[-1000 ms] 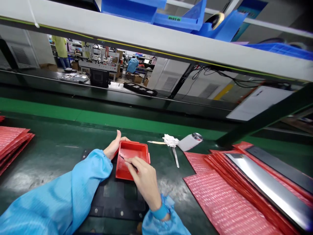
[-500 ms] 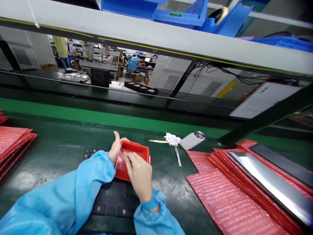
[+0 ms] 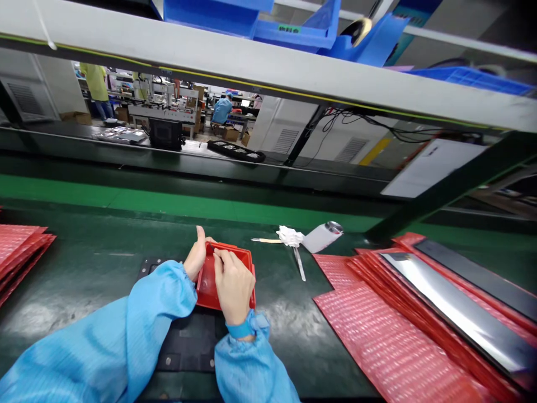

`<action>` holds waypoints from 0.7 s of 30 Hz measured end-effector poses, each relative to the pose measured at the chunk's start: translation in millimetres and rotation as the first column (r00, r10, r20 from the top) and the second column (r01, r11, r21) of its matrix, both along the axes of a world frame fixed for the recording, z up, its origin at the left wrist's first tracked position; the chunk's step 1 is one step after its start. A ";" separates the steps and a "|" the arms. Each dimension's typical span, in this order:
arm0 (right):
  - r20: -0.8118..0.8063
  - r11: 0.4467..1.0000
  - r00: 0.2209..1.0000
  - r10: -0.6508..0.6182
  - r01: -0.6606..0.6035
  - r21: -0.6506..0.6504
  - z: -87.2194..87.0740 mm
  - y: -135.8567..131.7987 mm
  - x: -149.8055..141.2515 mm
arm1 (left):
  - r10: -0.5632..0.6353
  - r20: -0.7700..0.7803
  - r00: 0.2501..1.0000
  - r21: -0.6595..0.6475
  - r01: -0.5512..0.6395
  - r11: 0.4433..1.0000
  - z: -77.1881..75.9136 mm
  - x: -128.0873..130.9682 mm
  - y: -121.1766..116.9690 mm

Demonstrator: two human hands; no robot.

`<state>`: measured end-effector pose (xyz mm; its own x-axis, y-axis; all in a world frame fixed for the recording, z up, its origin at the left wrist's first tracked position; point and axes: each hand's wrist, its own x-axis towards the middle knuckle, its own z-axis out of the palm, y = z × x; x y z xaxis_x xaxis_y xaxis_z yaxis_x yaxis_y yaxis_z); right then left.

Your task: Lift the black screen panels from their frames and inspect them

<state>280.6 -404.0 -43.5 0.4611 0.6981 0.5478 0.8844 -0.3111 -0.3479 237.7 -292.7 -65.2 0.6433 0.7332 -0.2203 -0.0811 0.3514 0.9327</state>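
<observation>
My left hand (image 3: 196,258) grips the left side of a small red plastic bin (image 3: 207,290), its thumb pointing up. Over the bin's opening is my right hand (image 3: 235,284), with thumb and fingertips pinched together inside it. Whatever the pinch may hold is too small or hidden to make out. My right hand covers much of the bin's interior and right part. Beneath the bin and my arms lies a flat black panel (image 3: 188,342) with several round metal spots.
Right of the bin lie a knife-like tool (image 3: 268,240), crumpled white tissue (image 3: 290,236), a metal strip (image 3: 299,264) and a tilted white bottle (image 3: 322,237). Red bubble-wrap sleeves (image 3: 373,330) with a glossy panel (image 3: 457,313) are at right; more sleeves (image 3: 20,252) at left. A shelf (image 3: 251,67) crosses above.
My right hand has shifted slightly up and left within the bin, fingers still pinched. My left hand keeps its hold on the bin. The whole view has shifted a little.
</observation>
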 end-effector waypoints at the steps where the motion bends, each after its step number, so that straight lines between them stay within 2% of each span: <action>1: 0.000 1.000 1.000 -0.021 0.021 0.005 -0.6 -2.0 0.7 | -0.004 -0.008 1.000 0.001 0.004 1.000 -1.5 0.2 0.6; 5: 0.003 0.994 0.994 -0.108 0.108 0.004 -1.6 -18.8 10.6 | -0.007 -0.037 0.999 0.004 0.007 1.000 -6.0 0.5 3.2; 9: -0.051 0.989 0.987 -0.151 0.150 -0.007 4.0 -46.9 32.7 | -0.038 -0.029 0.999 0.011 0.038 0.999 -3.7 -0.5 4.7; 14: -0.144 0.991 0.982 -0.126 0.129 0.016 15.8 -74.3 61.4 | -0.167 0.001 0.986 0.087 0.166 0.982 5.4 -2.8 2.9; 18: -0.114 0.998 0.992 -0.056 0.057 0.003 19.5 -83.8 66.2 | -0.278 -0.017 0.960 0.150 0.278 0.949 10.5 -5.2 -0.8; 21: -0.050 1.000 0.999 -0.013 0.014 0.022 20.7 -90.2 63.5 | -0.293 -0.071 0.953 0.216 0.302 0.929 14.7 -7.1 -2.7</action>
<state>344.1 -494.2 -22.8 0.4980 0.6790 0.5394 0.8613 -0.3147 -0.3990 230.6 -295.4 -50.5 0.8339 0.5424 -0.1019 0.0308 0.1386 0.9899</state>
